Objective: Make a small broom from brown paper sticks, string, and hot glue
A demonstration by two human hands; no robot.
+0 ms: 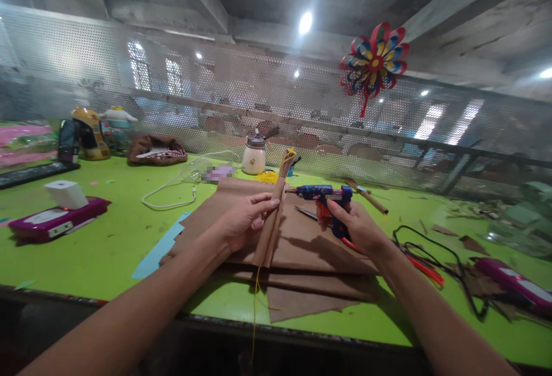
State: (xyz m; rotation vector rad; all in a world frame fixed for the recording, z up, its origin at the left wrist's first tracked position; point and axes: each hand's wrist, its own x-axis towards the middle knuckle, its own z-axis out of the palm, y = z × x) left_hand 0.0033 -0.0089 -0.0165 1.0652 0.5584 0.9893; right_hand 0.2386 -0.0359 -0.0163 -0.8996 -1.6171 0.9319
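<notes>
My left hand [246, 219] pinches a slim piece of folded brown paper [271, 231], held at a tilt over the stack. Yellow string [291, 152] is wound at its top end, and a loose yellow strand hangs from its lower end past the table edge. My right hand [351, 223] grips a dark blue hot glue gun [321, 193], whose nozzle points left, close to the upper part of the paper. Under both hands lies a stack of brown paper sheets [321, 249]. A pair of scissors [305, 213] rests on it, partly hidden behind the right hand.
On the green table [107, 261] are a purple power strip [81, 218] at left, a white cable [166, 206] and a lidded jar [253, 157] behind the stack. At right lie a black cord [431, 249], paper scraps [472, 244] and another purple strip [513, 284]. A perforated screen [215, 106] stands behind.
</notes>
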